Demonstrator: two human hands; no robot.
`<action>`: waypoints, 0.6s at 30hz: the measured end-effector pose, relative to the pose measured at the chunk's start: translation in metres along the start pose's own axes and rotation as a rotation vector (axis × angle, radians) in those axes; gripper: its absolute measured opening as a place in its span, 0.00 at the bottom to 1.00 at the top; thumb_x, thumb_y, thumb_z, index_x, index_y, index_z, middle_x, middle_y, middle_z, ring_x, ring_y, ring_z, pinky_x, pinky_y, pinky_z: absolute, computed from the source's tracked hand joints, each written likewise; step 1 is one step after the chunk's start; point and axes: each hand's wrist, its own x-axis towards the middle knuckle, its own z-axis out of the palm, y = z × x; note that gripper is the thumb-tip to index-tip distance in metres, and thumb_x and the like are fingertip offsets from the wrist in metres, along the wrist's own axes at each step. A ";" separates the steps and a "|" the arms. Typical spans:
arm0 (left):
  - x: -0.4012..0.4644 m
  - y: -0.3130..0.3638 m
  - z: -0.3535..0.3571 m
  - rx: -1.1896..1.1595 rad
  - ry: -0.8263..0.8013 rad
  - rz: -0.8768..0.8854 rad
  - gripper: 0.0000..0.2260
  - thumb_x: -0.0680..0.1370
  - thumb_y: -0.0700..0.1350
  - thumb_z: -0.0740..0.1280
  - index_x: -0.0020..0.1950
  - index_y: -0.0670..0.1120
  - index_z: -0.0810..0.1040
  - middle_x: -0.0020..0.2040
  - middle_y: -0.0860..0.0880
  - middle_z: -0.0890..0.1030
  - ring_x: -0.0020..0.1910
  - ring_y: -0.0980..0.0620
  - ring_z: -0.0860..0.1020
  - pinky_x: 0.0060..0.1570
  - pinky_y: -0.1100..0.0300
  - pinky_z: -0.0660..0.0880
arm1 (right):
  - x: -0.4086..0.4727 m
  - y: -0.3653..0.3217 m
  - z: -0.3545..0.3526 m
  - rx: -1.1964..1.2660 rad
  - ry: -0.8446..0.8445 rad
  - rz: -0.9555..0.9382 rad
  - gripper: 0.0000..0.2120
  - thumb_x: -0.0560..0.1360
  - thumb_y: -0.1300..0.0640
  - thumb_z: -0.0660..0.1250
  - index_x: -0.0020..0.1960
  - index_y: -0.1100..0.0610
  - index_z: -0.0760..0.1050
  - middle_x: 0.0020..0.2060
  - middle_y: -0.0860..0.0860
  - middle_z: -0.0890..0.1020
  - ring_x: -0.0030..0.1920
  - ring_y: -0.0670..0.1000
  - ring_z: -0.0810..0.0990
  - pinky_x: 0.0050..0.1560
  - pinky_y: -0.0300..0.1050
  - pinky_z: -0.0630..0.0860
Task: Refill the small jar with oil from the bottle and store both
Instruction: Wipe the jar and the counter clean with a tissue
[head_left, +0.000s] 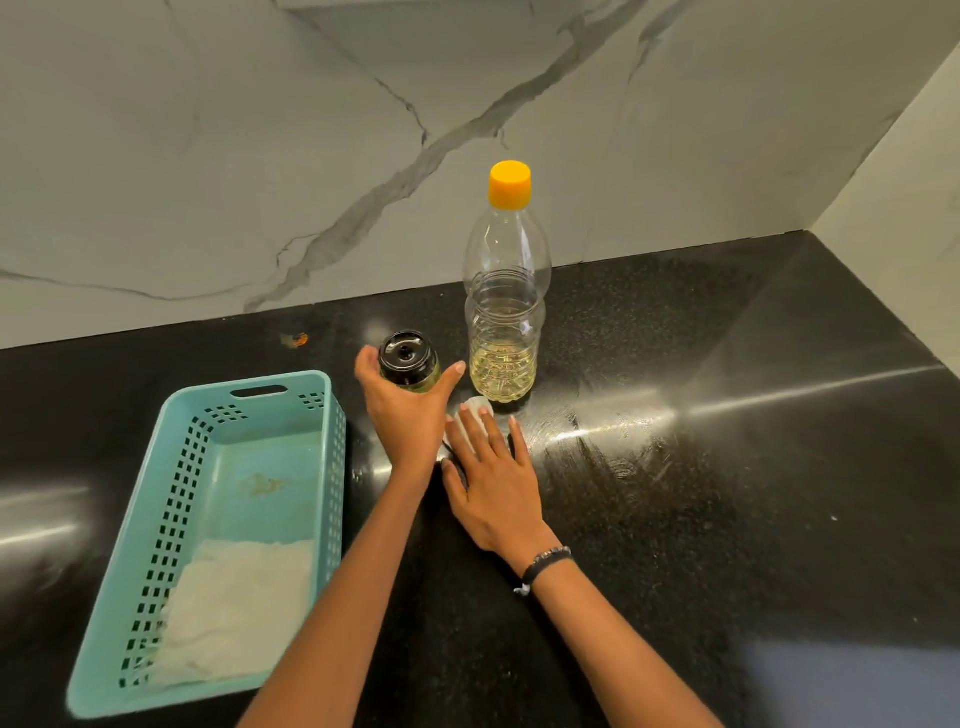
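1. Left hand fingers wrapped round small jar, black lid on, jar on desk beside bottle.
2. Right hand fingers flat, relaxed, pressing white wad.
3. Bottle upright, orange cap, oil low.
4. Black glossy desk, smeared; marble wall.
5. Teal basket left, white cloth inside.

A small glass jar with a black lid is seen upright on a black counter, holding a little yellowish oil. Just beside it, to the right, a clear plastic bottle is stood upright, closed with a yellow cap, with pale yellow oil filling roughly its lowest quarter.
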 end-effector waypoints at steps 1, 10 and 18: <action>0.005 0.000 0.002 0.021 -0.007 -0.022 0.40 0.63 0.52 0.80 0.69 0.46 0.65 0.66 0.47 0.74 0.64 0.50 0.73 0.60 0.60 0.70 | 0.001 -0.001 0.001 0.000 0.004 0.004 0.27 0.79 0.45 0.49 0.75 0.53 0.62 0.74 0.51 0.63 0.76 0.53 0.56 0.73 0.55 0.45; 0.038 0.010 -0.004 0.143 0.145 -0.087 0.26 0.64 0.54 0.78 0.58 0.45 0.78 0.56 0.46 0.82 0.57 0.47 0.78 0.52 0.60 0.70 | 0.027 -0.015 0.008 0.012 0.017 0.016 0.28 0.78 0.45 0.48 0.74 0.55 0.64 0.74 0.53 0.64 0.75 0.54 0.58 0.73 0.54 0.47; 0.049 0.020 -0.015 0.113 0.141 -0.035 0.24 0.64 0.53 0.78 0.56 0.46 0.79 0.53 0.49 0.82 0.50 0.55 0.78 0.49 0.63 0.70 | 0.073 -0.049 0.014 0.031 -0.093 -0.105 0.26 0.80 0.47 0.48 0.76 0.55 0.57 0.75 0.56 0.61 0.76 0.57 0.52 0.75 0.51 0.37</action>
